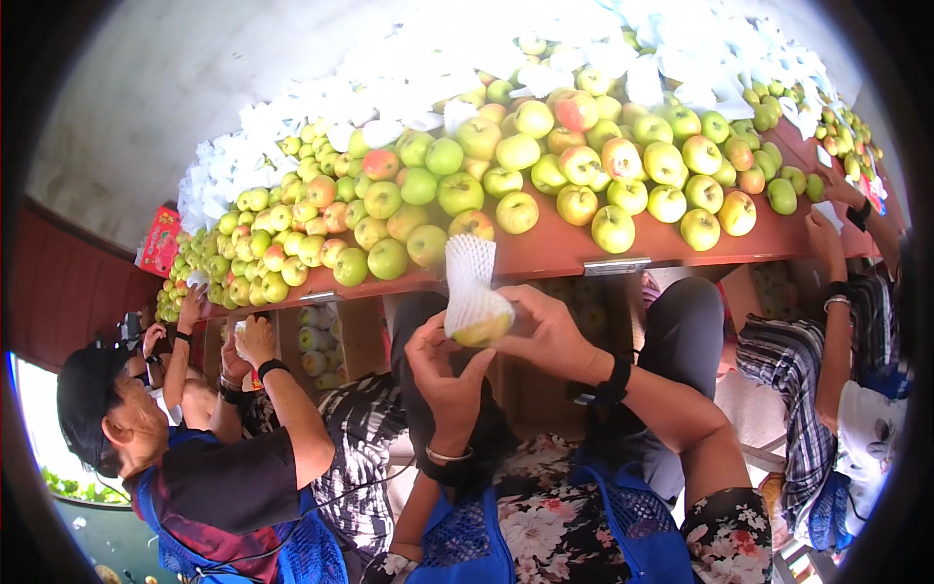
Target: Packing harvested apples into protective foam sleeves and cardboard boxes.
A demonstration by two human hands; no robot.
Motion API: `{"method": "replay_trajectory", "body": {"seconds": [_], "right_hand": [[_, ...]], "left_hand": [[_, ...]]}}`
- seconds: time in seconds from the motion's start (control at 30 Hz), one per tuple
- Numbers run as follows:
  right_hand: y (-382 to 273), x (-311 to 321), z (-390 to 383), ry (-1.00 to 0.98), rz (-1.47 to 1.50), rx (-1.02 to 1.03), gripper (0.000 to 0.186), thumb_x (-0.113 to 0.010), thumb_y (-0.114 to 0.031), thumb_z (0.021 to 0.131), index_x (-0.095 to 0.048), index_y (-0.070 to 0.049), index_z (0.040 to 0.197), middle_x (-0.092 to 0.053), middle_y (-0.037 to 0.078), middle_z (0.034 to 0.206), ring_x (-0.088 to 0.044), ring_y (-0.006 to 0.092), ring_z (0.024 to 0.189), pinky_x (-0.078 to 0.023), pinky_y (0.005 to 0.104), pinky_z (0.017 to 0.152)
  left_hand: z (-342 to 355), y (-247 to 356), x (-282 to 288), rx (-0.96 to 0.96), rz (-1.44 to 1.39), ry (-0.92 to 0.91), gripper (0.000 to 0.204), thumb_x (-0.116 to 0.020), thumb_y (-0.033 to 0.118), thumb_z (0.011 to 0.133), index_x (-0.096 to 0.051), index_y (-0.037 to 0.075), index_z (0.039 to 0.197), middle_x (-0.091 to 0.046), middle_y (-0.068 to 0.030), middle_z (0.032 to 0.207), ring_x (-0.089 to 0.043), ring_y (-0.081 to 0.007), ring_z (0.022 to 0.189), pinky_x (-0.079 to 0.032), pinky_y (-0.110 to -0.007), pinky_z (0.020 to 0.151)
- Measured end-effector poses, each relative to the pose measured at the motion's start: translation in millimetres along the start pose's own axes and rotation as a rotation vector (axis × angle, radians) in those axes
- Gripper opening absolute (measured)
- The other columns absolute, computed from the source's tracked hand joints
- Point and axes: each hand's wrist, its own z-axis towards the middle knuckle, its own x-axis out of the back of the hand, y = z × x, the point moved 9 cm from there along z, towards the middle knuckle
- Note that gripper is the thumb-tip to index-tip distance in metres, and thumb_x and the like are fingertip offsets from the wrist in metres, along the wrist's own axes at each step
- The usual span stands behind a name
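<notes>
Just in front of the table edge, a yellow-green apple (484,332) sits in the lower end of a white foam net sleeve (471,274). The sleeve's other end stands up loose above the fruit. My left hand (446,382) is closed round the left side of the apple and sleeve, thumb below. From the right, my right hand (553,336) grips the same apple with its fingertips. Behind them, a large heap of green, yellow and red-blushed apples (518,211) covers the reddish-brown table (545,251).
White foam sleeves (321,92) are piled behind the apples. Under the table stand cardboard boxes (363,336), one with wrapped apples (314,352). A co-worker in a black cap (88,399) sits close on my left; another person's striped trousers (798,389) show on my right. A metal latch (617,266) lies along the table edge.
</notes>
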Motion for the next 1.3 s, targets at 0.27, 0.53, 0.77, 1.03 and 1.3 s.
{"method": "replay_trajectory", "body": {"seconds": [0.27, 0.53, 0.77, 1.03, 1.3], "right_hand": [[19.6, -21.9, -4.0, -0.063, 0.762, -0.284, 0.057, -0.061, 0.000, 0.084, -0.033, -0.005, 0.133, -0.050, 0.005, 0.121, -0.050, 0.0120, 0.110, -0.046, 0.0284, 0.087], [0.5, -19.9, -5.8, -0.163, 0.249, -0.179, 0.060, -0.062, -0.003, 0.084, -0.032, -0.007, 0.135, -0.049, 0.006, 0.122, -0.051, 0.0135, 0.109, -0.046, 0.0285, 0.087], [1.1, -5.9, -2.2, -0.031, 0.148, -0.072, 0.052, -0.072, -0.008, 0.077, -0.046, -0.005, 0.123, -0.055, 0.006, 0.113, -0.056, 0.0133, 0.102, -0.048, 0.0286, 0.085], [-6.6, 1.9, -4.6, 0.086, -0.084, -0.044, 0.046, -0.077, -0.013, 0.071, -0.048, -0.004, 0.105, -0.056, 0.008, 0.101, -0.057, 0.0172, 0.089, -0.047, 0.0292, 0.077], [-6.5, 1.2, -8.1, 0.108, -0.169, -0.016, 0.041, -0.076, -0.011, 0.070, -0.046, -0.004, 0.097, -0.053, 0.011, 0.094, -0.055, 0.0216, 0.083, -0.047, 0.0308, 0.074]], "left_hand": [[4.6, 0.0, -0.3, 0.034, -0.032, -0.035, 0.050, -0.064, -0.001, 0.080, -0.038, 0.002, 0.122, -0.050, -0.0113, 0.118, -0.050, -0.0180, 0.108, -0.040, -0.031, 0.092], [-3.1, -15.5, -2.6, 0.187, -0.192, -0.056, 0.055, -0.061, -0.001, 0.083, -0.031, 0.004, 0.129, -0.052, -0.0137, 0.118, -0.051, -0.0173, 0.109, -0.041, -0.028, 0.092], [-1.3, -11.0, -6.4, 0.143, -0.140, -0.050, 0.050, -0.063, 0.003, 0.083, -0.039, -0.003, 0.127, -0.053, -0.0105, 0.115, -0.052, -0.0171, 0.107, -0.042, -0.029, 0.092], [-6.8, -18.5, -0.2, 0.105, -0.153, 0.013, 0.041, -0.066, 0.003, 0.082, -0.045, -0.002, 0.117, -0.051, -0.0097, 0.114, -0.055, -0.0158, 0.102, -0.045, -0.029, 0.089], [-12.4, -21.1, 1.0, 0.120, -0.118, 0.065, 0.039, -0.065, 0.001, 0.082, -0.043, -0.001, 0.114, -0.049, -0.0086, 0.110, -0.054, -0.0150, 0.097, -0.046, -0.028, 0.086]]}}
